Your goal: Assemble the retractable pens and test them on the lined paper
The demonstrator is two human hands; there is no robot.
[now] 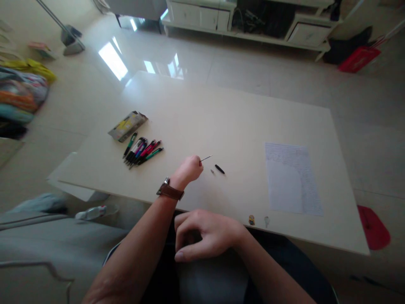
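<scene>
My left hand [190, 169], with a brown watch on the wrist, is closed in a pinch over the cream table [221, 114], holding a thin pen refill [206, 158] that sticks out to the right. Just right of it lie a small dark pen part [219, 169] and a tiny grey piece [212, 172]. My right hand [205, 234] rests at the table's near edge above my lap, fingers curled; what it holds, if anything, is hidden. A bundle of several coloured pens [142, 151] lies left of my left hand.
A yellow-grey pen package [128, 126] sits beside the pens. A written sheet of paper [292, 177] lies at the right. Two small stickers [258, 220] are near the front edge. Glossy floor, a white cabinet [247, 21], clothes at left and red items surround the table.
</scene>
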